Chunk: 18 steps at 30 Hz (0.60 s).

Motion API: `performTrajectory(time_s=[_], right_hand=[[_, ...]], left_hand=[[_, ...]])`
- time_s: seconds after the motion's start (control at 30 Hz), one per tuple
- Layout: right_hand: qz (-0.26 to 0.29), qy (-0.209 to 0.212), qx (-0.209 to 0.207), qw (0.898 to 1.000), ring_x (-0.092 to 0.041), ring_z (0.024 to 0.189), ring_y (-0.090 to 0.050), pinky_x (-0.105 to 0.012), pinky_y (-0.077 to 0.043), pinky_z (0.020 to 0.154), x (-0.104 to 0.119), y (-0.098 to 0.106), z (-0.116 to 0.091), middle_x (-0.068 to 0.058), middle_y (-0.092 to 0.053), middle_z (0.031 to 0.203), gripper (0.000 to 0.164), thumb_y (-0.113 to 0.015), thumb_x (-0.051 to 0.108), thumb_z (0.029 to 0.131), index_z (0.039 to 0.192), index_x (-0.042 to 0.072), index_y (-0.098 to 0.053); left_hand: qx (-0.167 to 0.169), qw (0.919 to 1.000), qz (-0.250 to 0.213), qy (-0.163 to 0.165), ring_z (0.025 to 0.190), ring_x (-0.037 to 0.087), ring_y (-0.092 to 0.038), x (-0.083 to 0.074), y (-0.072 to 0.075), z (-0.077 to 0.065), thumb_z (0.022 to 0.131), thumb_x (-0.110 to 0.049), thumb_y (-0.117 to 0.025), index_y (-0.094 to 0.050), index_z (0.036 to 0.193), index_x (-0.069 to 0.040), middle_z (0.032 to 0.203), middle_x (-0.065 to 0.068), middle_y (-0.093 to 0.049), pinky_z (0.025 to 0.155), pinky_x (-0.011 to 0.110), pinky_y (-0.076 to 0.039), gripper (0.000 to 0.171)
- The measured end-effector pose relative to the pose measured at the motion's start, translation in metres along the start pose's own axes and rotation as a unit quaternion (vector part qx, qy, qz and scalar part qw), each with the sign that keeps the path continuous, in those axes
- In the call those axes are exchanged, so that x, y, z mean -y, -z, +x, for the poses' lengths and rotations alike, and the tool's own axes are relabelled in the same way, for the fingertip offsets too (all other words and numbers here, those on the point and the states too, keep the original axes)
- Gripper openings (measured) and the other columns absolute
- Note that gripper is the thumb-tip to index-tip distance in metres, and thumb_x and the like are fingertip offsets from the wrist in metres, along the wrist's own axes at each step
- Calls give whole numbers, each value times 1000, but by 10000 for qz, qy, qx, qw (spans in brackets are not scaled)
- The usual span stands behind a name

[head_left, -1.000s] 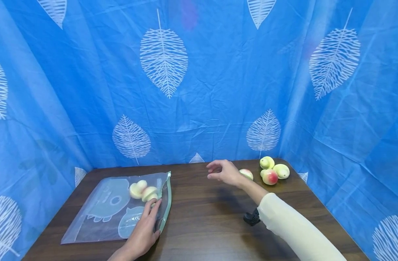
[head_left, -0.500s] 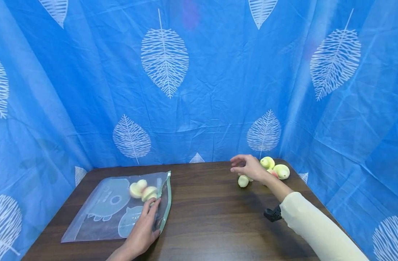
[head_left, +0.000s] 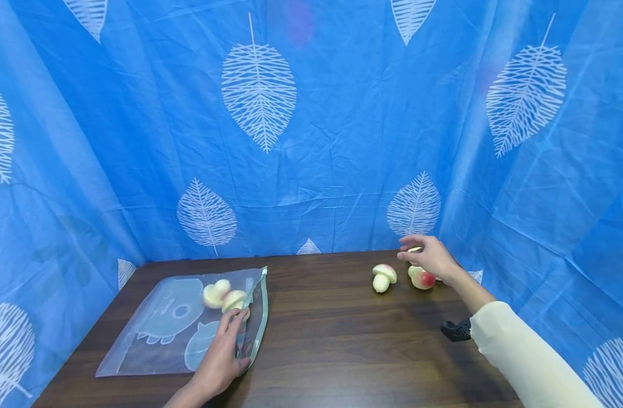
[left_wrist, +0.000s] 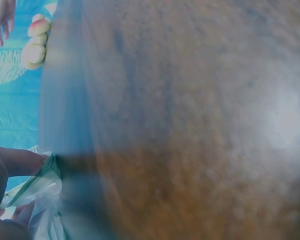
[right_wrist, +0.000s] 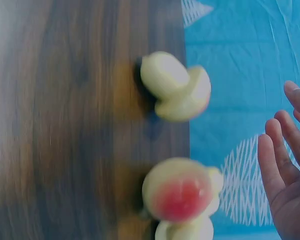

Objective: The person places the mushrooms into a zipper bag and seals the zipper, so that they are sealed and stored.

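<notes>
A translucent zip bag (head_left: pixel 153 354) with pale printed shapes and a green-edged opening lies flat on the left of the table. Cream mushrooms (head_left: pixel 216 293) show inside it near the mouth. My left hand (head_left: pixel 220 354) pinches the bag's opening edge, its thumb and fingers on either side of the green strip (left_wrist: pixel 27 187) in the left wrist view. My right hand (head_left: pixel 430 258), fingers spread and holding nothing, hovers over a group of mushrooms at the back right. A red-capped mushroom (right_wrist: pixel 182 192) shows below it, others partly hidden. One mushroom (head_left: pixel 384 278) stands apart to their left.
A dark wood table (head_left: pixel 321 340) carries everything. Blue cloth (head_left: pixel 331 141) with white leaf prints hangs close behind its back edge and along both sides. A black device (head_left: pixel 455 330) sits beneath my right wrist.
My right hand has moved right, from left of the lone mushroom to over the group, uncovering that mushroom. My left hand stays at the bag's mouth, its edge slightly shifted.
</notes>
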State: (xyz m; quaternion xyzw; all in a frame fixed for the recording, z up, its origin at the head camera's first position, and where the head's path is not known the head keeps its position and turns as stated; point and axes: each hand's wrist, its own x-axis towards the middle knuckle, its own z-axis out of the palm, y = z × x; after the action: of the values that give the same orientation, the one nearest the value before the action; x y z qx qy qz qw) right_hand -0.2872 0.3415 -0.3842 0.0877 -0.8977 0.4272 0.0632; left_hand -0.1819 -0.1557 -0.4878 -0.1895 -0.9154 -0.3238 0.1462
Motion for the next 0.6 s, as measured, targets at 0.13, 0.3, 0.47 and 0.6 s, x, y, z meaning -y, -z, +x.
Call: performTrajectory(time_s=[0.13, 0.3, 0.47, 0.6], right_hand=[[10, -85, -202, 9998, -37, 106, -69, -47, -60, 82, -10, 13, -3, -25, -68, 122, 51, -75, 18, 97, 139, -6, -58], [-115, -203, -451, 9987, -41, 109, -66, -49, -60, 83, -25, 26, -6, -29, -65, 125, 52, -73, 20, 99, 141, -6, -56], [-252, -374, -685, 9966, -48, 116, -61, -45, -61, 80, -41, 34, -12, -33, -61, 130, 55, -71, 22, 100, 141, -10, -53], [-804, -477, -917, 9914, -51, 120, -58, -45, -60, 80, -56, 38, -19, -34, -61, 130, 56, -72, 27, 99, 138, -10, -55]], left_hand=[[-23, 9999, -103, 82, 107, 30, -64, 1, 2, -1, 55, 13, -93, -50, 145, 4, 143, 21, -42, 85, 45, -57, 99], [46, 9987, -373, 334, 106, 28, -62, 2, 2, 0, 55, 14, -93, -50, 145, 3, 144, 20, -41, 80, 37, -56, 100], [154, 9963, -587, 608, 107, 28, -61, 2, 3, 0, 57, 15, -91, -50, 147, 2, 146, 19, -40, 74, 30, -55, 100], [174, 9940, -862, 657, 109, 31, -61, 2, 2, 0, 58, 19, -88, -48, 147, 3, 147, 19, -38, 69, 26, -56, 99]])
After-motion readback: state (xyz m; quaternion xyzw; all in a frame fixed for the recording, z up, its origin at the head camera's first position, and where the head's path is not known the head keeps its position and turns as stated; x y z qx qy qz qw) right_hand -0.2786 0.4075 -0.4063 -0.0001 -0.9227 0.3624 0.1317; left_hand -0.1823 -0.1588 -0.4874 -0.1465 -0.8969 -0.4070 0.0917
